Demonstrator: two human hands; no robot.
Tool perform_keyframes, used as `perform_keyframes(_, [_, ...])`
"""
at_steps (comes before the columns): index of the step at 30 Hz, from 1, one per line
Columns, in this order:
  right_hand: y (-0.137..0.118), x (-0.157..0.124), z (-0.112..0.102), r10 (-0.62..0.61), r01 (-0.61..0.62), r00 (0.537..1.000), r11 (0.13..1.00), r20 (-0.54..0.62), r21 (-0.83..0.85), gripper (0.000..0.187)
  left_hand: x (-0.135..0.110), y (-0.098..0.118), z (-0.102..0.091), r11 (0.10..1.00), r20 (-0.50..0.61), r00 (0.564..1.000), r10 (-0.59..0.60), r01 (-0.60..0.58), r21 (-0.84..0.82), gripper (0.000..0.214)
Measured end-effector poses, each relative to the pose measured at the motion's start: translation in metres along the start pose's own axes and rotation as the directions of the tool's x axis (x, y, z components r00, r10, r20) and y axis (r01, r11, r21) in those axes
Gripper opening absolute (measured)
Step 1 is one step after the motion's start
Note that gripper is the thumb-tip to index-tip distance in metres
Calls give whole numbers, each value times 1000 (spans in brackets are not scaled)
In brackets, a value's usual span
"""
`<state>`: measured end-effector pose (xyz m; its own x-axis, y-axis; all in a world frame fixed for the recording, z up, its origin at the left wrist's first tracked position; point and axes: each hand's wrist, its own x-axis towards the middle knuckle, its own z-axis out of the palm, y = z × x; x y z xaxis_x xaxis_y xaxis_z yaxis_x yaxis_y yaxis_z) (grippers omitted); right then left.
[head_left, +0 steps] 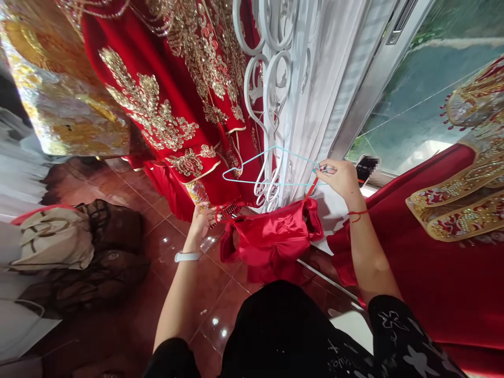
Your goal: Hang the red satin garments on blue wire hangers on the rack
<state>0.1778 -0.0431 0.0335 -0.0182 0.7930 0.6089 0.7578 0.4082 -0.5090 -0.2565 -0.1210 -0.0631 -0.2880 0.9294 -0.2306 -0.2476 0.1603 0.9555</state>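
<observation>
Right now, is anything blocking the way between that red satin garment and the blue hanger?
Nothing visible does. The light blue wire hanger, held in the right hand, hangs just above the red satin garment with only open space between them. The white scrollwork stands behind the hanger, not between them.

Two hands, one blue hanger, one red satin garment.

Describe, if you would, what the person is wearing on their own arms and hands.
The left hand has a white band at its wrist, and the right hand has a thin red cord tied at its wrist. Both arms come out of black sleeves; the right sleeve bears a white print.
</observation>
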Motion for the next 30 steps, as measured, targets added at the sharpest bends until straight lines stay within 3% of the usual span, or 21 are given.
perform_keyframes(6, [19,17,-12,-59,57,995,998,82,25,17,9,75,24,997,-62,995,75,-75,-2,25])
perform_keyframes(11, [24,21,-20,-93,89,989,995,113,42,17,17,107,55,988,-24,988,150,-150,-26,29])
perform_keyframes(17, [21,21,-16,-97,90,988,994,118,69,17,26,107,108,969,165,955,245,-239,-54,42])
perform_keyframes(20, [20,20,-11,-70,61,991,995,118,80,19,20,100,125,960,237,931,277,-279,-28,50])
perform_keyframes(25, [22,21,-1,-21,10,994,995,104,101,21,6,89,126,921,301,892,337,-378,90,63])
perform_keyframes(28, [23,23,5,-32,21,996,990,80,138,23,5,84,117,876,313,865,393,-455,158,70])
perform_keyframes(30, [25,24,9,-42,32,997,989,63,145,21,7,82,107,850,293,871,393,-466,244,74])
